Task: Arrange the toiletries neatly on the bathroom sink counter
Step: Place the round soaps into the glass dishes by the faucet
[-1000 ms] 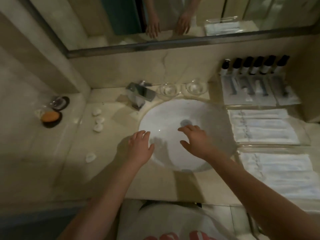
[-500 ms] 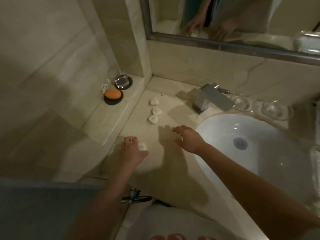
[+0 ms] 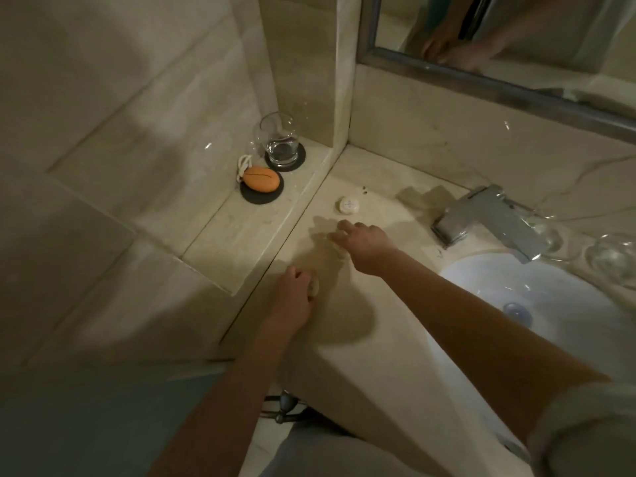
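Right hand [image 3: 364, 242] had shifted up the counter [image 3: 378, 339] since the previous frame, covering the spot where two of three lined-up soaps lay. Visible count: one loose soap [image 3: 347, 204] just beyond its fingertips, one held soap [image 3: 314, 287]. Left ledge [image 3: 223, 242]: one tumbler [image 3: 280, 142], one orange oval item [image 3: 261, 179], each on a dark coaster, two coasters. One faucet [image 3: 488, 218], two glasses [image 3: 616, 256] beside it, one basin [image 3: 550, 304]. Right hand was palm down, fingers straight, grasping nothing; contact beneath it couldn't be told. Left hand [image 3: 296, 297] sat near the ledge edge, fingers curled round the held soap, low on the counter.
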`<action>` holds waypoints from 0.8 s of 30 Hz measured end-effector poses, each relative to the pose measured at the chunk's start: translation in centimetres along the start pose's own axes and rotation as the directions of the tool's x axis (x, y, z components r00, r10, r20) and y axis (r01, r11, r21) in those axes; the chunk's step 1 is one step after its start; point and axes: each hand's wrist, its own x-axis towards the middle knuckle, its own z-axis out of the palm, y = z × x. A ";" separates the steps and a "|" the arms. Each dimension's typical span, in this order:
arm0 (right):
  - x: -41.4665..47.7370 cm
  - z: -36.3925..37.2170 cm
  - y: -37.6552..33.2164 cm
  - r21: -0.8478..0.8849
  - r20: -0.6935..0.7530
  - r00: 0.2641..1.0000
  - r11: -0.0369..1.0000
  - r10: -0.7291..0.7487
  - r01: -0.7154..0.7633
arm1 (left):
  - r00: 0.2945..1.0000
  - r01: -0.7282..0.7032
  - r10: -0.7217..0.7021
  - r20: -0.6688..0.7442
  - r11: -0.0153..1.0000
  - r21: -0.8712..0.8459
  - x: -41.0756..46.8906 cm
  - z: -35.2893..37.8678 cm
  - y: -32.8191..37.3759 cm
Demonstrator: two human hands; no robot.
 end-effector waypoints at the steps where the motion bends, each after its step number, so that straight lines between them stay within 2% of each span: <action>1: 0.4 -0.1 0.0 -0.048 0.025 0.999 0.998 -0.034 0.035 | 1.000 -0.007 0.007 0.007 1.000 0.005 0.2 -0.1 -0.1; 4: 1.0 0.5 0.1 -0.144 0.105 0.991 0.985 -0.081 0.096 | 1.000 -0.022 0.021 0.020 1.000 0.018 0.6 0.0 -0.3; 6: 1.1 0.9 0.2 -0.086 0.146 0.985 0.991 -0.086 0.099 | 1.000 -0.011 0.011 0.011 1.000 0.011 0.8 0.0 -0.1; 9: 0.8 1.0 0.1 -0.047 0.082 0.995 0.997 -0.050 0.054 | 0.999 0.037 -0.036 -0.019 0.999 0.017 0.9 0.1 0.4; 12: 0.0 1.6 0.2 0.072 0.079 0.996 0.996 0.038 -0.044 | 0.997 0.063 -0.063 -0.045 0.998 -0.004 1.0 0.0 0.9; 16: -1.5 2.2 0.3 0.290 0.087 0.986 0.944 0.139 -0.159 | 0.997 0.048 -0.050 -0.065 0.999 -0.024 0.7 -0.2 1.2; 20: -4.1 2.7 0.6 0.558 0.013 0.965 0.799 0.264 -0.226 | 0.993 0.042 -0.051 -0.108 0.996 -0.085 0.1 -0.5 2.3; 24: -8.3 2.4 1.5 0.696 -0.112 0.913 0.687 0.392 -0.209 | 0.984 -0.035 0.014 -0.175 0.992 -0.120 -0.7 -0.9 5.1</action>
